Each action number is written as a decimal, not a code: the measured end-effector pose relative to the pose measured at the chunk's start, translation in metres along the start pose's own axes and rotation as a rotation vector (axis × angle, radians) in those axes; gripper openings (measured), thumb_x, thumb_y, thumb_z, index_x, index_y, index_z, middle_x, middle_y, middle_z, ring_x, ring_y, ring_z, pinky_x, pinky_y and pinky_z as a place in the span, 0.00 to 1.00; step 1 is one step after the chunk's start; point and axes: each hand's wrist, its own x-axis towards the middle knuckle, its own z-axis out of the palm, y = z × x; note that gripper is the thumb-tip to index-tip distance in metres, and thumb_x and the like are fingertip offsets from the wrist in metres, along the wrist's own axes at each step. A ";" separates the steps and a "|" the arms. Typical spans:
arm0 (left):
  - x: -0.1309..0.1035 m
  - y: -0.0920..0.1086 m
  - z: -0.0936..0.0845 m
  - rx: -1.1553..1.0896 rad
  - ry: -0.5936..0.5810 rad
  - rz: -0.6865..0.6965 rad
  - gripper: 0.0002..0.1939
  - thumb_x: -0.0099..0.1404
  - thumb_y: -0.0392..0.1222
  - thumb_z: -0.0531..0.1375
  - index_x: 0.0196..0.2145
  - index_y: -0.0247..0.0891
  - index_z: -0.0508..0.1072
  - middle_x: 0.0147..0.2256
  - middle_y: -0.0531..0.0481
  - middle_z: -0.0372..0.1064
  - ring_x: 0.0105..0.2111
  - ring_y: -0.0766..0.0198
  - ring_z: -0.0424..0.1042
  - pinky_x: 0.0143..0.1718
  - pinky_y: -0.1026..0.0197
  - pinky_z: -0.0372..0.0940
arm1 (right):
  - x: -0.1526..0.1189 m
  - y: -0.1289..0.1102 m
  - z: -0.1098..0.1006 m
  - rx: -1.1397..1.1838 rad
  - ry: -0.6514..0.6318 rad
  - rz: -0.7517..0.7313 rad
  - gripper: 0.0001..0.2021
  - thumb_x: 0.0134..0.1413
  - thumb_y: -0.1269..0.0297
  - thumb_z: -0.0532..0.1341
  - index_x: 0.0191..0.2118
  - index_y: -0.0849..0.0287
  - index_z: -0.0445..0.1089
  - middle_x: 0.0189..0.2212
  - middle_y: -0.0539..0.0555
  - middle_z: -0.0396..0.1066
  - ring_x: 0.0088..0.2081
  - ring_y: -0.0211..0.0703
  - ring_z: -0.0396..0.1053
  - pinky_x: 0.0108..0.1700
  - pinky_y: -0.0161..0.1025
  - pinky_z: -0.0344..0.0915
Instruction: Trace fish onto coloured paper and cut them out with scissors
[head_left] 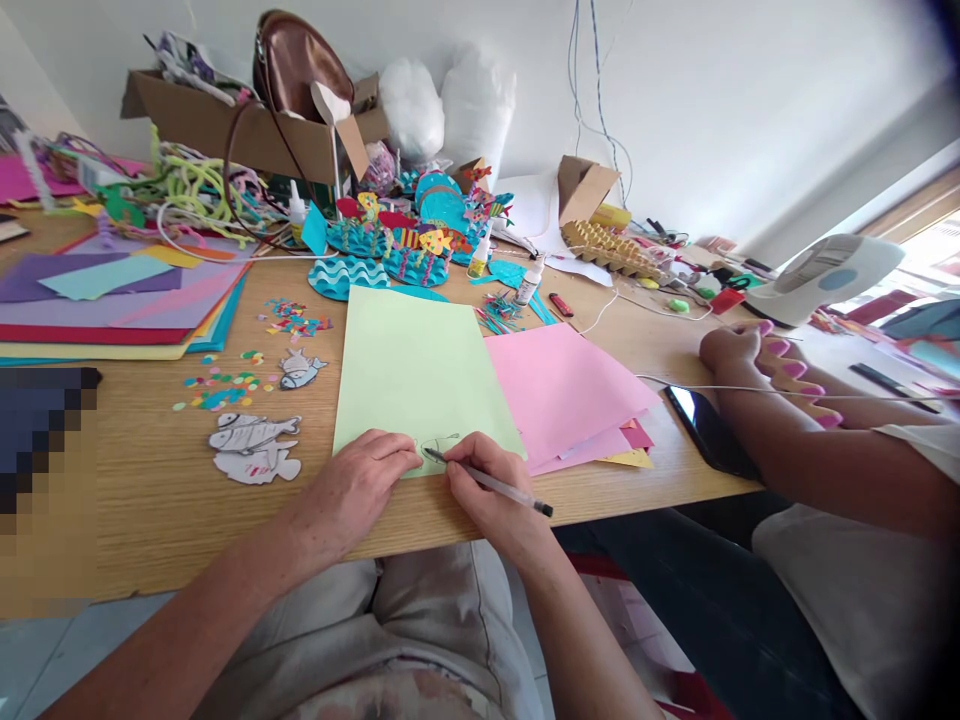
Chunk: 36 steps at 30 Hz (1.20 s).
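Observation:
My right hand (487, 485) grips a pen (510, 490) with a clear barrel and black end. Its tip touches a small fish outline (435, 450) drawn near the bottom edge of a light green sheet of paper (412, 370). My left hand (371, 480) lies flat on the sheet's lower left part, its fingers stretched toward the drawing. Left of it are paper fish cutouts (255, 445) with pen lines, and a smaller fish cutout (301, 370) lies above them. Pink paper (570, 385) lies beside the green sheet on the right.
Colored paper dots (225, 385) are scattered at left, near a stack of colored sheets (150, 300). Blue fish crafts (420, 240), a glue bottle (529, 280) and a cardboard box (225, 130) stand farther back. At right are a phone (709, 430) and another person's arms (795, 430).

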 end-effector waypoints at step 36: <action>-0.001 -0.001 0.002 0.017 -0.005 -0.002 0.21 0.56 0.21 0.46 0.40 0.36 0.70 0.41 0.47 0.69 0.44 0.61 0.66 0.45 0.58 0.65 | 0.001 -0.001 0.000 -0.012 0.006 -0.018 0.04 0.48 0.69 0.55 0.29 0.58 0.66 0.20 0.45 0.65 0.21 0.34 0.60 0.24 0.30 0.54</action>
